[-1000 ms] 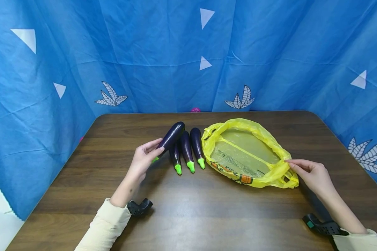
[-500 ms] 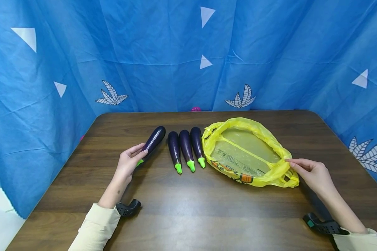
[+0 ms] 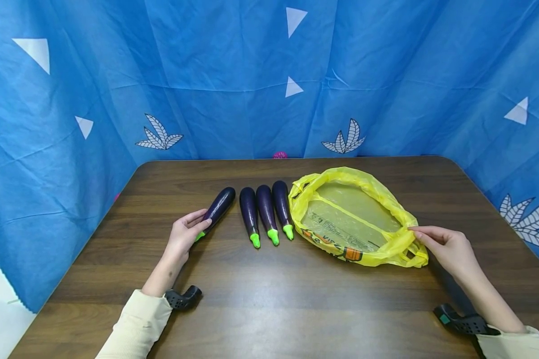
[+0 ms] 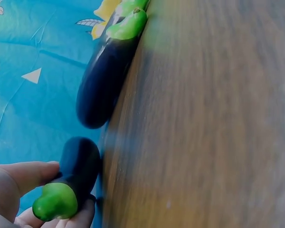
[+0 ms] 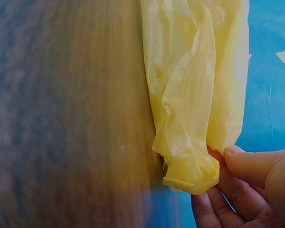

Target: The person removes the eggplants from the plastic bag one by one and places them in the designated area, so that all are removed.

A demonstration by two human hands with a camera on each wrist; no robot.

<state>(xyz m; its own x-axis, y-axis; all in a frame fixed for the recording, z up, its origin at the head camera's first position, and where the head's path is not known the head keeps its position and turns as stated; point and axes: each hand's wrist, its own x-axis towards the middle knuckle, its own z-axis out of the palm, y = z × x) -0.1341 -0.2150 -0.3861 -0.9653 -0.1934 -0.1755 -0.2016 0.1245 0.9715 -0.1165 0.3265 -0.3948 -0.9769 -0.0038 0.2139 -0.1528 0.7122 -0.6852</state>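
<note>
My left hand holds a dark purple eggplant near its green stem end, thumb on one side and fingers on the other. In the left wrist view that green cap points back toward the camera. Just right of it, three more eggplants lie side by side, green stems toward me. My right hand pinches the right edge of a yellow plastic bag, whose wide mouth faces up. The right wrist view shows the thumb and fingers at the gathered yellow film.
The brown wooden table carries everything. A blue curtain with white triangles and leaf prints hangs behind its far edge. Each wrist wears a black camera mount.
My left hand has moved left and down with its eggplant, away from the other three, lowering it toward the table. The right hand and bag have stayed put.
</note>
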